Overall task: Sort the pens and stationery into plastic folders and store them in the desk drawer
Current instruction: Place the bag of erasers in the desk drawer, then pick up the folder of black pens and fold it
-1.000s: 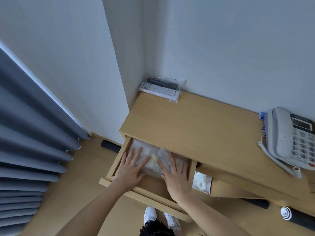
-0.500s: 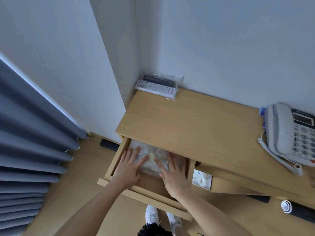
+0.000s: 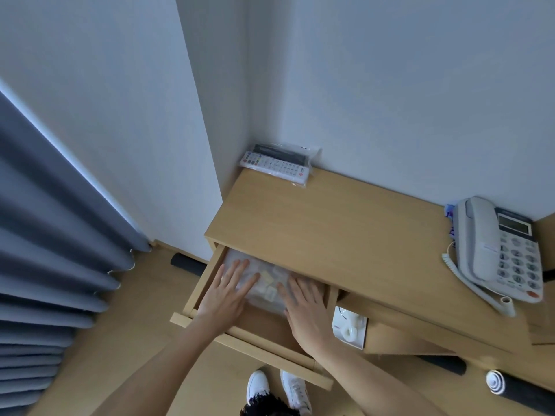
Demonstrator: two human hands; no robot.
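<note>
- Both hands lie flat, palms down, fingers straight and slightly spread, pressing on the plastic folder (image 3: 264,283); neither hand curls round it.
- Grey curtain (image 3: 45,250) hangs in folds along the left edge of the view, down to the wooden floor.
- Drawer (image 3: 192,295) stands pulled out from under the desk's left end; its front rail is nearest the person.
- Left hand (image 3: 226,291) rests on the folder's left part, near the drawer's left wall.
- Plastic folder lies inside the drawer against its rear, partly under the desk top; small pale items show through it, too blurred to identify.
- Right hand (image 3: 304,303) rests on the folder's right part, near the drawer's right wall.
- Desk (image 3: 330,229) carries a white remote control in a clear bag (image 3: 277,165) at its rear left corner.
- White shoes (image 3: 277,388) show on the floor below the drawer front.
- Telephone (image 3: 498,250) sits at the desk's right end, its coiled cord trailing toward the front edge.
</note>
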